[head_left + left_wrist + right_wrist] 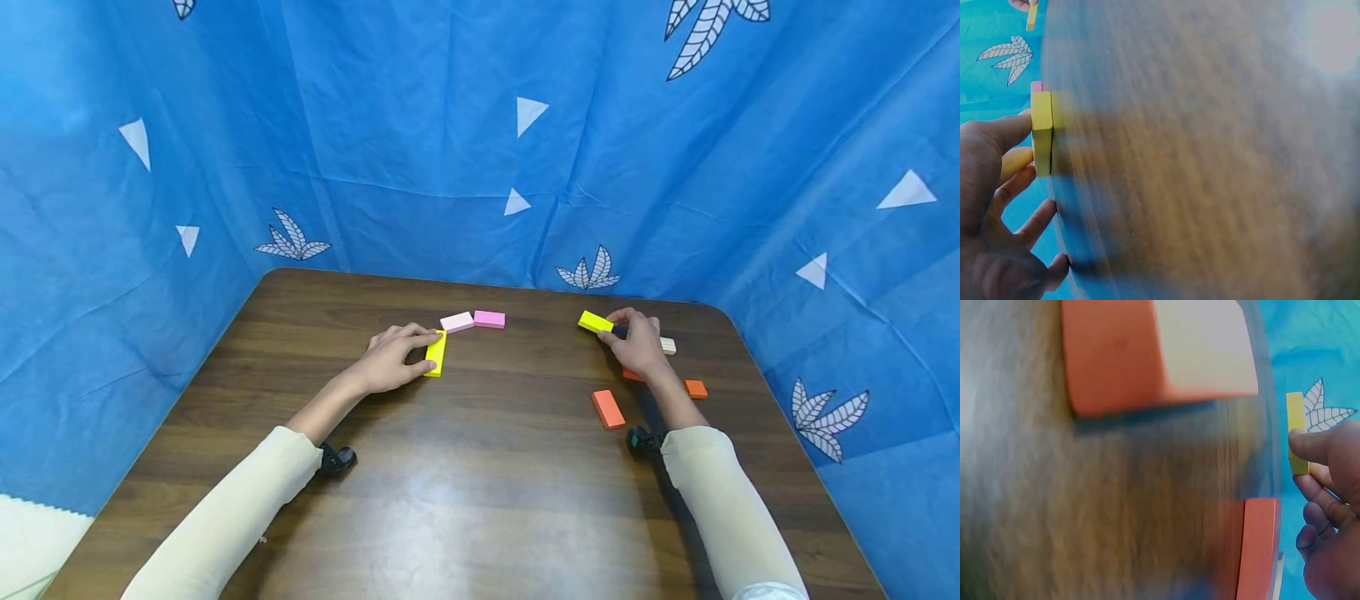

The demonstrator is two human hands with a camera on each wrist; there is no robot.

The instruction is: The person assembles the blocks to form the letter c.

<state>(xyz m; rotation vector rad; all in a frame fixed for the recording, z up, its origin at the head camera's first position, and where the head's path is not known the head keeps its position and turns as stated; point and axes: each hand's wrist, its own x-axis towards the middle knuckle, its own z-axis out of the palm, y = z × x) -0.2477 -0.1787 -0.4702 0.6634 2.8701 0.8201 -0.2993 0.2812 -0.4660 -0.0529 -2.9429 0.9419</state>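
Fingers of the left hand are curled around a yellow block, its long axis pointing away; another yellow block, angled leftward, is pinched by the right hand.

Dark wooden table — blue leaf-and-triangle-printed cloth backdrop all around.

two yellow blocks; one at each hand

Wide bare table between both arms, easy passage. Pink blocks sit just beyond the left hand; orange blocks crowd the right hand.
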